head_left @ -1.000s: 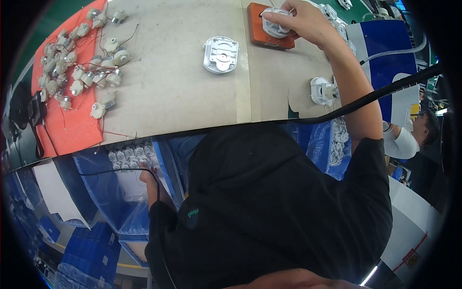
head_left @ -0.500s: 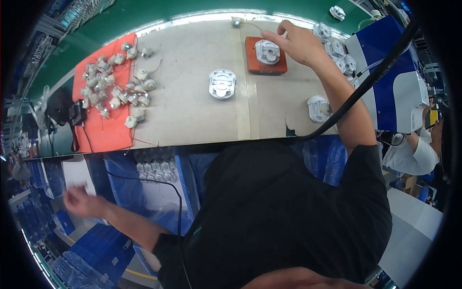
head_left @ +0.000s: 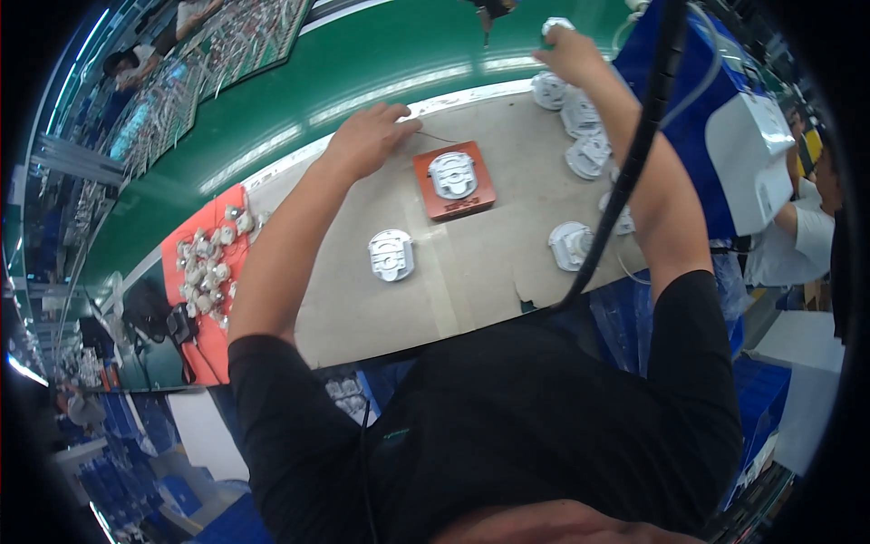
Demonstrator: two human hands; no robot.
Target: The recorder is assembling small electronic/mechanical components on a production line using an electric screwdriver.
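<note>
White part (head_left: 452, 174) released; right hand (head_left: 569, 56) now far.

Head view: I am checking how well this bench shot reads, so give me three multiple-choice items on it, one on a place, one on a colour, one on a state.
1. Where does the white part near the left hand lie?
A. on an orange block
B. on the green belt
C. in a blue bin

2. What colour is the mat under the heap of small parts?
A. yellow
B. red-orange
C. black

3. What does the right hand do?
A. lies flat on the cardboard
B. hangs off the table
C. holds a white part

Answers: 1 A, it sits on the orange block. 2 B, the mat is red-orange. 3 C, the fingers close around it.
</note>
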